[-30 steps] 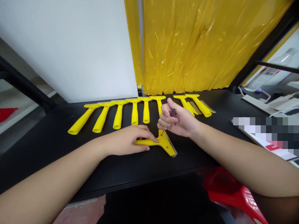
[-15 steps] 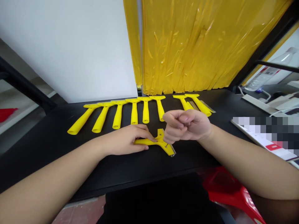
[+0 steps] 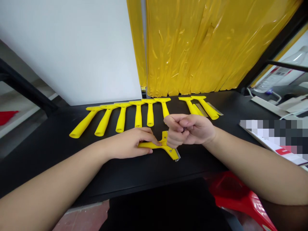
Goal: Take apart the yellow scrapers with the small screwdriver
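Observation:
A yellow scraper (image 3: 172, 154) lies on the black tabletop (image 3: 134, 178), its metal blade edge toward the right and its handle toward the left. My left hand (image 3: 130, 142) is closed around that handle, thumb on the near side and fingers on the far side. Just above the scraper head is my right hand (image 3: 190, 130), curled into a fist that covers part of the head. Something small and dark shows between its fingers, too hidden to name. Two small screws (image 3: 171, 150) show on the scraper head.
Several yellow scrapers (image 3: 121, 118) lie in a row along the back. More scrapers (image 3: 204, 107) rest at the back right beside loose metal blades (image 3: 201, 109). A white board and yellow film (image 3: 183, 48) stand behind. A red stool (image 3: 240, 199) is below the front edge.
My right hand has shifted slightly left over the scraper head. A thin shaft seen earlier near the lower screw no longer shows. My left hand stays on the handle.

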The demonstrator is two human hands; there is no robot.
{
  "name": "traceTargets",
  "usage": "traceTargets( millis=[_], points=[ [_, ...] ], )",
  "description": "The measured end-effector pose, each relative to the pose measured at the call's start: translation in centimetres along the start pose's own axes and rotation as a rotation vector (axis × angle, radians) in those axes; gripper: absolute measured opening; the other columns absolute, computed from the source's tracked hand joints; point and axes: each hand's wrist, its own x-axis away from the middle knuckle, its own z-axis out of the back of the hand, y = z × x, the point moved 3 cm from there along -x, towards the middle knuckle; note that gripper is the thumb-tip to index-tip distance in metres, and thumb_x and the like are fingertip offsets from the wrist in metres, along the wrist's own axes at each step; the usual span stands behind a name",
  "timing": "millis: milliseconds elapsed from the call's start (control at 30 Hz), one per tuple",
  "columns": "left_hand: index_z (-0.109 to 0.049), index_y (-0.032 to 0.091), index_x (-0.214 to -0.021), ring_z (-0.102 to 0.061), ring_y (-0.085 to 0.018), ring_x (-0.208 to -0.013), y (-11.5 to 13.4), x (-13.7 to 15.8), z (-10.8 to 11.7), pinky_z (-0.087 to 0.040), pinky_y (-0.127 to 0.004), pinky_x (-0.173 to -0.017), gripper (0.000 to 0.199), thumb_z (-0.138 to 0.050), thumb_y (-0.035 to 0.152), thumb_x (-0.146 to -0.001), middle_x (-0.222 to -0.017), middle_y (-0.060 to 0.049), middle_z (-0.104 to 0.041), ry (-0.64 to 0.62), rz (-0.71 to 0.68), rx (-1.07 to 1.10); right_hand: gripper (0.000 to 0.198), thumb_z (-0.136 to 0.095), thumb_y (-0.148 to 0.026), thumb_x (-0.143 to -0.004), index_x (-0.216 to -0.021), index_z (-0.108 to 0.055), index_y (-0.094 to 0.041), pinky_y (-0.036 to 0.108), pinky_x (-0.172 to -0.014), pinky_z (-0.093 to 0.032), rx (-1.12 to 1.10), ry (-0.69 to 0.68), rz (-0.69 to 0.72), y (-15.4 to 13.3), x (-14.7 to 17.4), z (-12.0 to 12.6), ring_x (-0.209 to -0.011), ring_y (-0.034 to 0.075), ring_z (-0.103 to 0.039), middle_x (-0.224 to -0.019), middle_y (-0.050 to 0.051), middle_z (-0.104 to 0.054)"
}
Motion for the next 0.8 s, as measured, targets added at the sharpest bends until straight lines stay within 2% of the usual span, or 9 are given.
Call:
traceTargets(
  millis=[200,333,433,533,667,800],
  points=[
    [-0.08,0.028,-0.126,-0.072,-0.022,-0.106,0.0,0.0,-0.1,-0.058,-0.035,-0.099,0.031,-0.072,0.02,-0.097,-0.121,-0.009,-0.073,-0.014,0.022,0.033,0.032,-0.069,-0.04,-0.098,-0.082,-0.047,-0.023,0.028,-0.06,-0.033,0.05,-0.034,0.015,0.7,0.1,0.0,-0.053,0.012,-0.033,-0.059,-0.008,-0.04],
    [-0.081,0.028,-0.124,-0.072,-0.022,-0.106,0.1,0.0,0.0,-0.058,-0.035,-0.099,0.03,-0.072,0.02,-0.097,-0.12,-0.008,-0.073,-0.021,0.024,0.031,0.032,-0.075,-0.039,-0.098,-0.086,-0.05,-0.022,0.028,-0.064,-0.041,0.098,-0.121,0.045,0.9,0.3,0.2,-0.06,0.012,-0.043,-0.068,-0.005,-0.051],
    [-0.081,0.028,-0.123,-0.073,-0.023,-0.108,0.0,0.0,-0.1,-0.058,-0.035,-0.099,0.029,-0.073,0.02,-0.096,-0.121,-0.008,-0.073,-0.016,0.033,0.034,0.028,-0.078,-0.034,-0.097,-0.087,-0.056,-0.02,0.031,-0.07,-0.05,0.156,-0.165,0.082,0.6,0.3,0.4,-0.07,0.013,-0.057,-0.08,-0.001,-0.059],
    [-0.08,0.028,-0.126,-0.073,-0.024,-0.108,-0.3,0.0,-0.1,-0.058,-0.037,-0.101,0.031,-0.074,0.021,-0.096,-0.121,-0.008,-0.074,-0.011,0.021,0.039,0.022,-0.084,-0.025,-0.093,-0.088,-0.064,-0.018,0.034,-0.077,-0.057,0.289,-0.054,0.183,0.0,0.4,0.8,-0.08,0.014,-0.066,-0.09,0.001,-0.065],
    [-0.08,0.029,-0.128,-0.072,-0.024,-0.114,-0.6,0.0,-0.1,-0.056,-0.039,-0.107,0.033,-0.074,0.019,-0.097,-0.129,-0.008,-0.073,-0.022,0.007,0.036,0.016,-0.083,-0.023,-0.094,-0.089,-0.069,-0.018,0.027,-0.071,-0.059,0.463,0.199,0.276,-0.8,0.4,1.3,-0.074,0.013,-0.073,-0.085,0.001,-0.073],
    [-0.08,0.029,-0.129,-0.072,-0.024,-0.114,-0.7,0.0,-0.1,-0.056,-0.04,-0.108,0.034,-0.074,0.02,-0.097,-0.129,-0.009,-0.073,-0.027,0.009,0.016,0.021,-0.083,-0.026,-0.095,-0.082,-0.069,-0.017,0.026,-0.068,-0.061,0.488,0.271,0.302,-1.1,0.4,1.4,-0.07,0.014,-0.076,-0.077,0.002,-0.075]
  ],
)
